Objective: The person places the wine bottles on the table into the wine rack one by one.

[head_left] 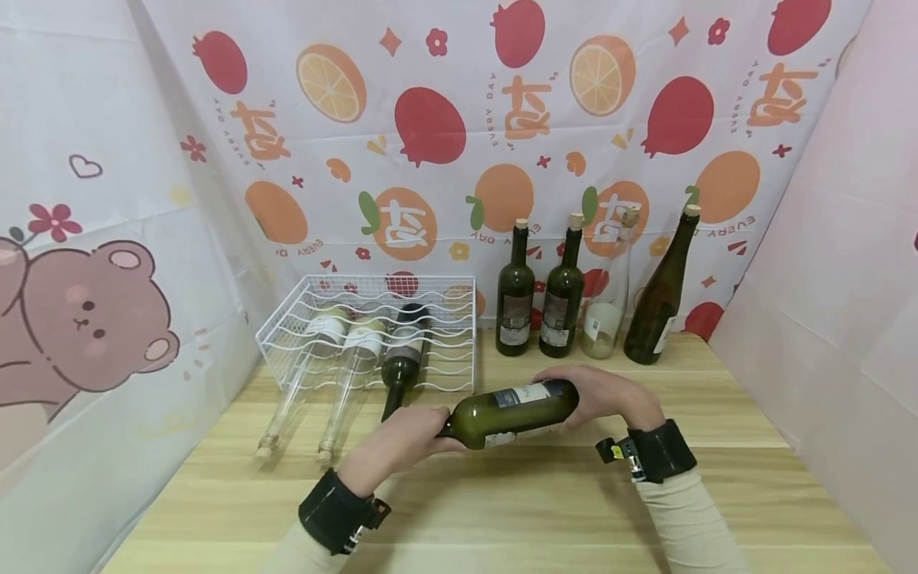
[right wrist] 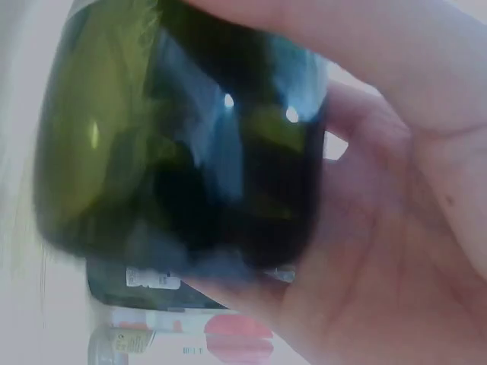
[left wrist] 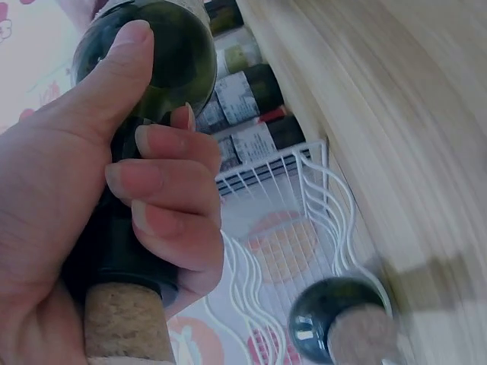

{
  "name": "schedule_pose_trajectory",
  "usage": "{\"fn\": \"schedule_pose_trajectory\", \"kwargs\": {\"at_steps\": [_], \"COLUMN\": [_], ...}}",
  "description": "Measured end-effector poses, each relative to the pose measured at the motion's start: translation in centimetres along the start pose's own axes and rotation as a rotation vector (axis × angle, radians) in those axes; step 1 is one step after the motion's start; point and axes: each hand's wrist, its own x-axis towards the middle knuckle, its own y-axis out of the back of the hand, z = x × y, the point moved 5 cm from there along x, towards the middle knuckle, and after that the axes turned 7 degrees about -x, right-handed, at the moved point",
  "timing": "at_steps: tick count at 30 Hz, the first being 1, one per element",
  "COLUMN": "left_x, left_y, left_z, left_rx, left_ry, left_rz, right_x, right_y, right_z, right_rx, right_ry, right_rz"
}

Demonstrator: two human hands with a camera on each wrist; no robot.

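A green glass wine bottle point(head_left: 473, 421) is held nearly level above the table, its base toward the right. My left hand point(head_left: 402, 440) grips it by the neck. In the left wrist view the fingers wrap the dark neck, the thumb lies along the shoulder, and a cork point(left wrist: 128, 323) plugs the mouth. My right hand point(head_left: 601, 395) holds the base end, its thumb and fingers on either side of the glass point(right wrist: 183, 152) in the right wrist view. A white wire rack point(head_left: 474, 335) stands to the left, with two clear bottles point(head_left: 347, 391) and a dark bottle point(head_left: 402, 371) lying in it.
Behind my right hand stand two dark green bottles point(head_left: 516, 291), a clear bottle point(head_left: 604, 319) and a taller brown-green bottle point(head_left: 658, 299), all corked. A fruit-print curtain point(head_left: 430, 48) hangs behind the wooden table point(head_left: 495, 518). The clear bottles' necks jut out past the rack's front.
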Motion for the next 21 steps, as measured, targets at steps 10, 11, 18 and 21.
{"fn": "schedule_pose_trajectory", "kwargs": {"at_steps": [10, 11, 18, 21], "left_x": [-2.8, -3.1, -4.8, -5.5], "left_y": [1.3, 1.5, 2.6, 2.9], "left_z": [-3.1, -3.4, -5.3, -6.0], "left_rx": [-0.042, -0.037, -0.109, -0.16], "left_ry": [0.087, 0.1, 0.157, 0.183], "left_rz": [-0.011, -0.008, -0.02, -0.032], "right_x": [-0.7, -0.7, -1.0, -0.9], "right_y": [0.6, 0.7, 1.0, 1.0], "right_z": [1.4, 1.5, 2.2, 2.5], "right_rx": [0.094, 0.101, 0.118, 0.107], "right_ry": [-0.073, -0.077, -0.094, -0.097], "right_rz": [0.017, 0.016, 0.014, 0.014]}}
